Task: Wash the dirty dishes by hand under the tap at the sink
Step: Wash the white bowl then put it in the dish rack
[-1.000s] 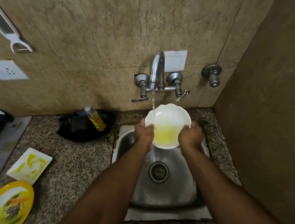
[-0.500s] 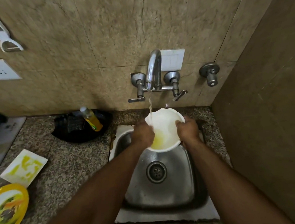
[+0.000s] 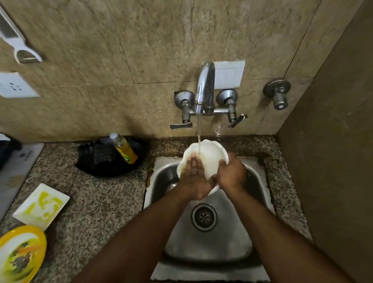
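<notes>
A white scalloped bowl (image 3: 213,159) is tilted over the steel sink (image 3: 250,203), under water running from the tap (image 3: 204,88). My right hand (image 3: 231,173) grips the bowl's right rim from outside. My left hand (image 3: 193,174) lies inside the bowl with straight fingers pressed against its inner wall, where the stream lands. On the counter at the left wait a white square dish (image 3: 41,205) smeared yellow and a yellow-rimmed plate (image 3: 14,261) with food scraps.
A yellow soap bottle (image 3: 123,150) leans in a black tray (image 3: 111,158) behind the counter. A brown side wall (image 3: 344,173) stands close on the right. A separate valve (image 3: 277,94) and a wall socket (image 3: 9,85) sit on the tiled back wall.
My left hand left the bowl's left rim and went inside the bowl, fingers flat on its wall. The yellow residue inside no longer shows. The bowl stayed under the stream.
</notes>
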